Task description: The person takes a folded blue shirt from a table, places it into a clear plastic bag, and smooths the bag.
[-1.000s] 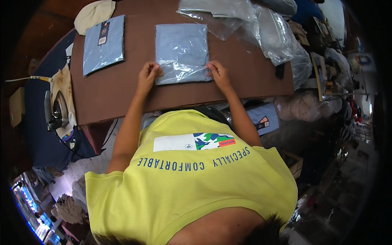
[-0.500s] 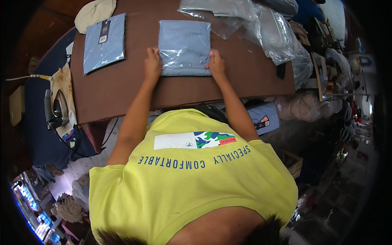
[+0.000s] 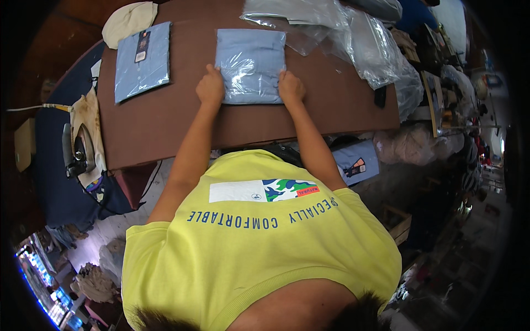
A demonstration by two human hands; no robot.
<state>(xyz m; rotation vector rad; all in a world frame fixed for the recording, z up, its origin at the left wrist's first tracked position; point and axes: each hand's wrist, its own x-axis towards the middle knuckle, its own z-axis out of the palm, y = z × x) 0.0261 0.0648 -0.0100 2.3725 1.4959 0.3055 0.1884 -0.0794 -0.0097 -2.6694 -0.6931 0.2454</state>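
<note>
A folded light blue shirt in a clear plastic bag (image 3: pixel 251 63) lies flat on the brown table (image 3: pixel 165 127). My left hand (image 3: pixel 210 87) grips its near left edge, fingers curled onto the plastic. My right hand (image 3: pixel 291 87) grips the near right edge in the same way. Both arms stretch forward from my yellow shirt over the table's front edge.
A second folded blue shirt with a hang tag (image 3: pixel 142 60) lies at the table's left, a cream cloth (image 3: pixel 130 19) behind it. Loose clear plastic bags (image 3: pixel 353 33) pile at the back right. An iron (image 3: pixel 77 154) rests on a padded board at the left. Another bagged shirt (image 3: pixel 356 163) sits below the table's right side.
The bagged shirt has slid away from me toward the far side of the table, with both hands moving forward on its edges.
</note>
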